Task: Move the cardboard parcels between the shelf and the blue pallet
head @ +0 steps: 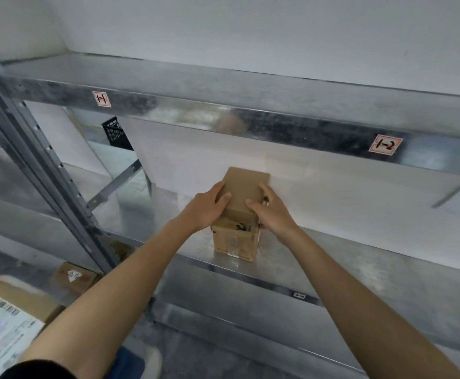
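A small brown cardboard parcel stands on the middle board of the metal shelf, close to its front edge. My left hand grips its left side, thumb on top. My right hand grips its right side the same way. The parcel's front face carries worn labels and dark marks. A larger parcel with a white shipping label lies at the lower left. A bit of blue shows by my foot; whether it is the pallet I cannot tell.
The upper shelf board hangs just above, tagged 1-1 and 1-2. A grey upright post runs down the left. A black plastic crate sits behind the shelf. Another small carton lies on the floor at the left.
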